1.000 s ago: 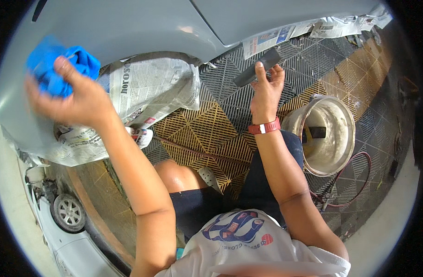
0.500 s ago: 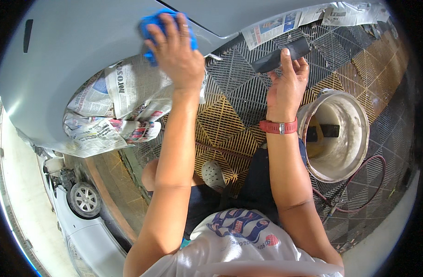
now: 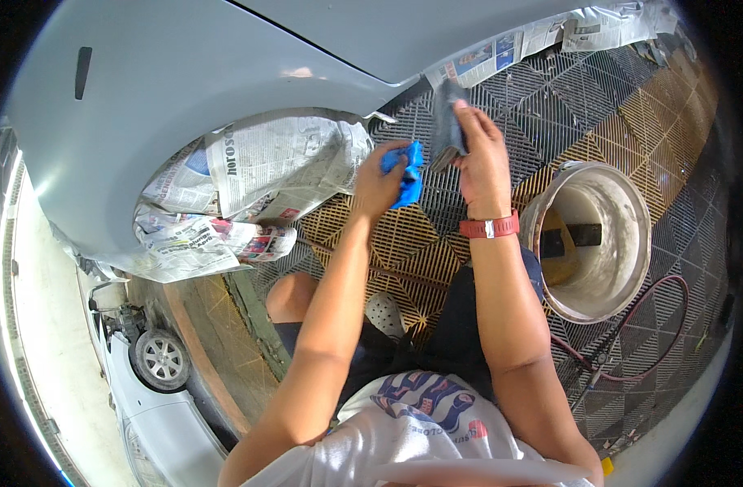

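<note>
My left hand (image 3: 378, 180) is closed round a crumpled blue cloth (image 3: 409, 177), held off the car body over the floor mat. To its right, my right hand (image 3: 483, 158) grips a dark grey strip of what looks like sandpaper (image 3: 449, 122), tilted upright between thumb and fingers. A small gap separates the cloth from the strip. In front of both hands is a grey car fender (image 3: 217, 77), with a wheel arch covered by newspaper (image 3: 266, 162).
A pale, stained bucket (image 3: 639, 252) stands right of my right forearm, with dark and yellowish pieces inside. A reddish hose (image 3: 667, 325) loops on the grated floor tiles (image 3: 542, 105). More newspaper (image 3: 501, 57) hangs below the body panel. Another car (image 3: 164, 422) stands at the lower left.
My left hand has lifted the blue cloth off the fender and drawn it back rightward, near my right hand. The dark strip has turned from nearly level to upright and shifted left.
</note>
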Tool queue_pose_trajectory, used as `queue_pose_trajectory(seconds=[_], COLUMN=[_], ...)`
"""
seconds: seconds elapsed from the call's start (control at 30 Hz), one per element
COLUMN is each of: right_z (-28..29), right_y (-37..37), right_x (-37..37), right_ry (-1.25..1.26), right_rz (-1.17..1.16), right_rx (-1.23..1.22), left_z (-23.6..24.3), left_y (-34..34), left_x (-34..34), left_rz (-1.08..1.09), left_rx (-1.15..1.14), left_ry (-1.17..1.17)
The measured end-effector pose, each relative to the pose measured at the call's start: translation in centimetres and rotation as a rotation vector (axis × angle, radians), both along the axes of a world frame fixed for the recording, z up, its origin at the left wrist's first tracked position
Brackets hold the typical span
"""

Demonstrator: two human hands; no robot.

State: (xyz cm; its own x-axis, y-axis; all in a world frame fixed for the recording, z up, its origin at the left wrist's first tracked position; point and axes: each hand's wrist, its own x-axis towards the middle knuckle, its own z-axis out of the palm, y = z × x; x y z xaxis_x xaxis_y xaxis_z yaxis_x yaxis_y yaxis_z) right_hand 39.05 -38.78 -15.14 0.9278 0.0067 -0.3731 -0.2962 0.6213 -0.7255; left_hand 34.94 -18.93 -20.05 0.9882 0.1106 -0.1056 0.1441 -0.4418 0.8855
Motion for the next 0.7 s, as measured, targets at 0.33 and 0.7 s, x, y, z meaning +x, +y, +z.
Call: queue_pose_trajectory(seconds=[0.33,0.7], right_z=[2.6,2.7], right_y=[4.4,3.8], right_x=[-4.4,-4.0], right_ry=[-0.378,-0.556], right_rz=[0.528,0.806], right_rx=[-0.627,-0.645], left_z=[11.4,8.7], left_y=[6.1,6.9], left_x=[-4.0,-6.1], left_rz=[-0.324,-0.343], left_rx=[0.625,0.166], left_ry=[-0.348,0.127])
